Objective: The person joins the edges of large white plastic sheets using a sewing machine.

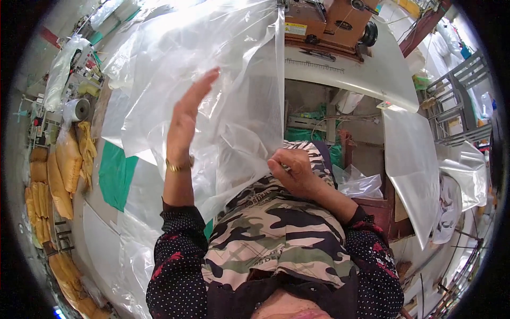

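Note:
A large clear plastic sheet (207, 58) spreads in front of me, from the sewing machine down toward my lap, creased and shiny. Above it my left hand (186, 119) is held flat, fingers stretched out together, a gold-coloured band on the wrist; whether it touches the sheet I cannot tell. Close to my camouflage apron (276, 234), my right hand (293, 169) has its fingers curled around the sheet's near edge. The brown sewing machine (340, 26) stands at the far right of the sheet, whose straight right edge runs up to it.
The machine's pale tabletop (366, 80) carries a ruler strip and small snips (317, 55). More clear plastic (411, 170) hangs at the right, near a grey metal rack (459, 101). Yellow bundles (66, 162) and a roll (79, 109) line the left, beside a green sheet (117, 175).

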Available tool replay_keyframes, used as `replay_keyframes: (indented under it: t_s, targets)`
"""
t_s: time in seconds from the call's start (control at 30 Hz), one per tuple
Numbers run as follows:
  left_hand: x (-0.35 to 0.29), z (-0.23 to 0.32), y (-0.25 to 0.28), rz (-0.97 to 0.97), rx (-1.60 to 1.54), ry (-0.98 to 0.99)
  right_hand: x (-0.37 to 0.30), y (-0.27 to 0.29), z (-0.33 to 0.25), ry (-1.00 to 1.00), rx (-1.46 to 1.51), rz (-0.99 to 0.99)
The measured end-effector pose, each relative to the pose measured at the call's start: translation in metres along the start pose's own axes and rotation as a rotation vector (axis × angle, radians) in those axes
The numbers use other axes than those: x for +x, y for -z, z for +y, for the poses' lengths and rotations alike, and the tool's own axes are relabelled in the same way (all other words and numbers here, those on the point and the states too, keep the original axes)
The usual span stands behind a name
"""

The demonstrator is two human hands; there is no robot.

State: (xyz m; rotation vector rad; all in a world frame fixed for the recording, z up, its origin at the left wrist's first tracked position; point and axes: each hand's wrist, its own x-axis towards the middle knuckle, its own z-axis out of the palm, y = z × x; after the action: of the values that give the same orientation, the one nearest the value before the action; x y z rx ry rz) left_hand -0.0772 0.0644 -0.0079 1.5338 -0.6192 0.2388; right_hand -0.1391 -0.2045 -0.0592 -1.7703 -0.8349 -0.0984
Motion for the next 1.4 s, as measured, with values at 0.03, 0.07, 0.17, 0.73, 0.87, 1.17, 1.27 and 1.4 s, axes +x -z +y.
replay_keyframes:
  t_s: [0.03,0.07,0.17,0.73,0.87,1.17,1.27,1.4]
  targets:
    - [-0.005,0.016,-0.015,-0.01,0.246,-0.015,0.0,-0.002,0.002,0.004,-0.024,-0.04]
    - [-0.01,0.027,-0.032,-0.019,0.494,-0.028,0.001,-0.005,0.002,0.006,-0.013,-0.043]
    - [-0.026,0.023,-0.066,0.224,1.019,-0.017,0.003,-0.013,0.002,0.082,-0.082,-0.062]
    - [-0.06,0.005,-0.083,0.096,0.652,0.226,0.005,-0.049,-0.002,0.193,-0.277,-0.262]
    - [-0.06,0.009,-0.075,0.018,0.726,0.228,0.008,-0.053,-0.006,0.228,-0.316,-0.282]
    - [-0.07,0.0,-0.07,0.03,0.535,0.385,0.01,-0.058,-0.003,0.251,-0.385,-0.367]
    - [-0.075,-0.001,-0.06,0.025,0.478,0.489,0.015,-0.056,-0.01,0.255,-0.429,-0.437]
    - [-0.073,0.006,-0.057,0.032,0.383,0.502,0.02,-0.059,-0.009,0.301,-0.417,-0.466]
